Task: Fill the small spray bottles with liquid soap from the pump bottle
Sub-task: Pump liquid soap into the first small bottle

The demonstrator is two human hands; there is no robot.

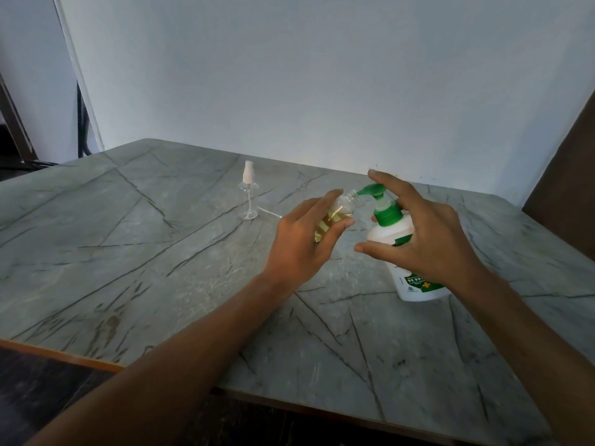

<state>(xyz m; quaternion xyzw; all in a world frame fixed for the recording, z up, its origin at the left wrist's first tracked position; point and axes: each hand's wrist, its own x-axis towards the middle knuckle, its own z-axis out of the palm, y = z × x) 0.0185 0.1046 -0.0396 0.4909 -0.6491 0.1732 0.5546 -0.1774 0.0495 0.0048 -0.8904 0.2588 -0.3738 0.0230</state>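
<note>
My left hand point(306, 236) grips a small clear spray bottle point(335, 217), tilted, with yellowish liquid inside and its open neck up against the green pump nozzle point(370, 189). The white pump bottle point(394, 239) with a green collar stands on the table's right side. My right hand point(418, 233) hovers over it, fingers spread, with the index finger on top of the pump head and the thumb by the bottle's shoulder. A second small clear spray bottle point(248, 196), with its white sprayer on, stands upright farther back. A loose white sprayer tube point(270, 212) lies beside it.
The grey marble-patterned table point(145, 252) has a wooden front edge at the lower left. A pale wall rises close behind the table. A dark brown chair back or panel point(573, 175) stands at the far right.
</note>
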